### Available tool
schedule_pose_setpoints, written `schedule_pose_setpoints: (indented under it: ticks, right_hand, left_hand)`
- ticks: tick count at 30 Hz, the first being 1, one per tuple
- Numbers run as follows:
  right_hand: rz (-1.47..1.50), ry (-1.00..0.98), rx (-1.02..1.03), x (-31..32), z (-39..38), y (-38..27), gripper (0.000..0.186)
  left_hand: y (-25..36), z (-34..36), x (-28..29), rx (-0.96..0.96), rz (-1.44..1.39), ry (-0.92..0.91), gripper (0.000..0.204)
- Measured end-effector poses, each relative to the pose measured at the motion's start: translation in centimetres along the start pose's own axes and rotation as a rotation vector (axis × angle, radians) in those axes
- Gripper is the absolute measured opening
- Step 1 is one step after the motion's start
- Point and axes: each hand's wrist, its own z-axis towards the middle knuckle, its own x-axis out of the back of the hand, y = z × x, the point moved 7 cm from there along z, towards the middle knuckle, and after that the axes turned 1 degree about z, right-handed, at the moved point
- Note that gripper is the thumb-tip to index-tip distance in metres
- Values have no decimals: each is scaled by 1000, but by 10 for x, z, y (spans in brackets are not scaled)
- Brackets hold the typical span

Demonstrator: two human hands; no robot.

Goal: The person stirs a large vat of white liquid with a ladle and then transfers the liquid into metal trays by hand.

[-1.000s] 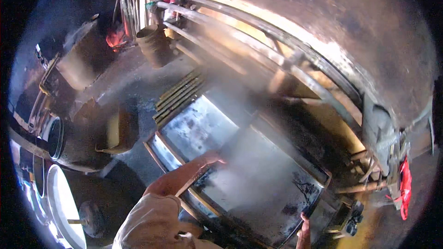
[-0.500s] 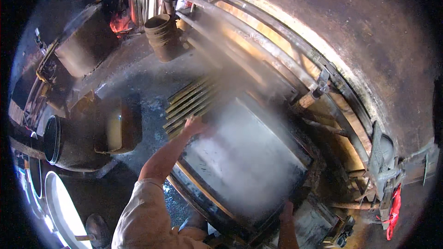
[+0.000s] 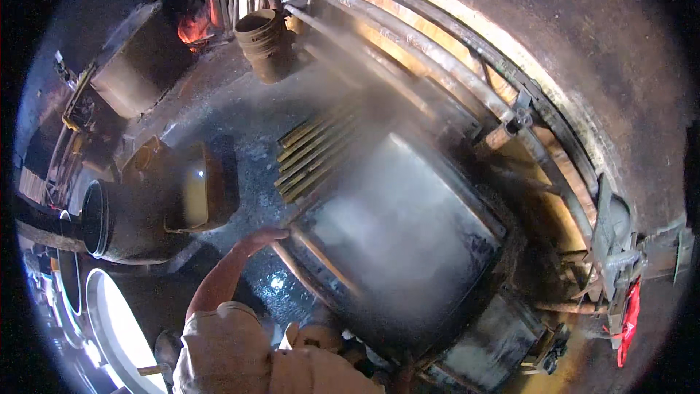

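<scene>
Head view: left hand (image 3: 257, 239), fingers flat and unclasped, at steaming rectangular pan (image 3: 397, 237), long axis lower-left to upper-right.

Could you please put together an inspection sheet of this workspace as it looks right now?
Surface: dark wet floor, glistening in patches.
Job's things: large rectangular steaming vat; vapour hides its contents.
Clutter: slatted grate beside the vat; stacked buckets; dark barrel on its side; open box.
Hands: left hand open, fingertips at the vat's near corner; right hand not clearly in view.
Cables: nothing seen; long pipes run along the curved wall.
Surroundings: fire glowing at the back beside a metal drum; red tag at the right.
</scene>
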Motion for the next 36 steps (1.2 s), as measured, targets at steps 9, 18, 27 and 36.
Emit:
schedule_pose_setpoints:
  ticks: [9, 18, 27, 36]
  right_hand:
    - [245, -83, 221, -30, -32, 25, 39]
    - [481, -134, 345, -74, -81, -15, 36]
    - [625, -163, 316, -34, -17, 34, 31]
    - [534, 90, 472, -34, -48, 46, 40]
  left_hand:
    - [-81, 37, 9, 202, -539, 335, 21]
    - [-72, 44, 12, 115, -657, 141, 31]
    - [-47, 14, 0, -23, -552, 285, 44]
    - [-82, 11, 9, -299, -444, 381, 43]
